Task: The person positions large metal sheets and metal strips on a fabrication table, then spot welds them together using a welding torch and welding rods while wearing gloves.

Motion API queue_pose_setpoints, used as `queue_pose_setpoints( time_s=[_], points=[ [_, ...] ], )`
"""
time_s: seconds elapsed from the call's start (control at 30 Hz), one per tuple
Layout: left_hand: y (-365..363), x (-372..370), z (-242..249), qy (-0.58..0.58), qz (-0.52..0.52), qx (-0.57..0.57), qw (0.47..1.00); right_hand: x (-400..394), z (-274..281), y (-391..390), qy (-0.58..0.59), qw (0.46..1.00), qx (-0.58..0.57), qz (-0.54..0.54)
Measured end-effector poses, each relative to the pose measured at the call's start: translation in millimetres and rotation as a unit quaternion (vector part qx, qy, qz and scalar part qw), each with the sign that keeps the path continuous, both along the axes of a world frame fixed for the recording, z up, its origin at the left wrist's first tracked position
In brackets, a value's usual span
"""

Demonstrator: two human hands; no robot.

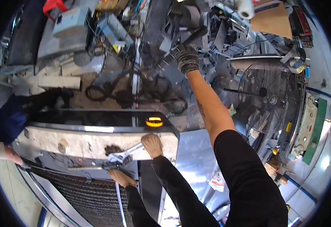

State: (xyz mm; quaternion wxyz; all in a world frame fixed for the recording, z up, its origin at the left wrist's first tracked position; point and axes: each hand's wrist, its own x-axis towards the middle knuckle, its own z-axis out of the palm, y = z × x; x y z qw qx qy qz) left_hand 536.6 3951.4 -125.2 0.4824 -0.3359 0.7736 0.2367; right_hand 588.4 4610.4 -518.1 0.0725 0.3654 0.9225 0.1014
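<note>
Overhead, the right hand (pixel 187 58), in a dark knit glove, reaches out into a heap of grey metal scrap (pixel 214 34); its fingers are buried among the pieces, so whether they are apart or clamped cannot be told. The left hand is out of view. Nearer the body than the fingers, two shoes stand on a vehicle's front panel, with an adjustable wrench (pixel 125 153) lying between them. An amber lamp (pixel 154 122) glows just beyond. A wire-guarded fan (pixel 265 96) stands to the fingers' right. No writing is legible.
</note>
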Motion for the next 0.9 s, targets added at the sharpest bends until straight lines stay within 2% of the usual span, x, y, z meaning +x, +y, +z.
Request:
queue_pose_setpoints(
  time_s=[0.03, 0.1, 0.13, 0.17, 0.2, 0.27, 0.33, 0.37, 0.43, 0.5, 0.53, 0.57, 0.63, 0.7, 0.77, 0.8, 0.83, 0.9],
  points=[
    [2, -1, -7, -0.005, 0.008, -0.003, 1.000, 14, -30, -25, -0.012, 1.000, -0.013, 0.006],
    [-1, -1, -10, -0.016, 0.025, -0.005, 1.000, 37, -75, -81, 0.061, 0.992, -0.083, -0.065],
    [-2, 1, -8, -0.019, 0.040, -0.004, 0.999, 40, -71, -110, -0.025, 0.977, -0.208, -0.034],
    [-2, 2, -6, -0.021, 0.054, -0.001, 0.998, 40, -61, -143, -0.111, 0.938, -0.328, 0.005],
    [-6, 5, 1, -0.021, 0.075, 0.003, 0.997, 46, -62, -180, -0.147, 0.897, -0.412, 0.061],
    [-4, 17, 14, -0.027, 0.126, 0.004, 0.992, 77, -50, -259, -0.162, 0.824, -0.520, 0.155],
    [-14, 29, 32, -0.034, 0.183, 0.004, 0.983, 88, -5, -324, -0.168, 0.760, -0.589, 0.218],
    [-17, 40, 49, -0.030, 0.210, 0.005, 0.977, 87, 27, -345, -0.185, 0.731, -0.640, 0.145],
    [-32, 56, 58, -0.038, 0.256, 0.018, 0.966, 134, 3, -392, -0.096, 0.693, -0.692, 0.178],
    [-42, 73, 65, -0.043, 0.284, 0.036, 0.957, 105, 74, -415, -0.120, 0.638, -0.760, -0.022],
    [-51, 78, 65, -0.045, 0.281, 0.048, 0.957, 78, 106, -420, -0.125, 0.639, -0.759, -0.004],
    [-59, 84, 63, -0.042, 0.263, 0.066, 0.962, 54, 135, -424, -0.220, 0.634, -0.736, -0.091],
    [-82, 101, 55, -0.039, 0.228, 0.107, 0.967, 36, 151, -437, -0.321, 0.630, -0.687, -0.166],
    [-117, 144, 32, -0.021, 0.208, 0.138, 0.968, 61, 124, -421, -0.241, 0.711, -0.653, 0.097],
    [-152, 170, 11, 0.003, 0.220, 0.158, 0.963, 89, 47, -397, -0.275, 0.730, -0.616, 0.108],
    [-170, 172, 7, 0.029, 0.216, 0.148, 0.965, 67, 52, -401, -0.347, 0.766, -0.490, 0.230],
    [-191, 181, 0, 0.054, 0.212, 0.135, 0.966, 48, 57, -412, -0.406, 0.772, -0.348, 0.343],
    [-236, 201, -22, 0.087, 0.222, 0.118, 0.964, -1, 84, -463, -0.426, 0.776, -0.335, 0.324]
  ],
)
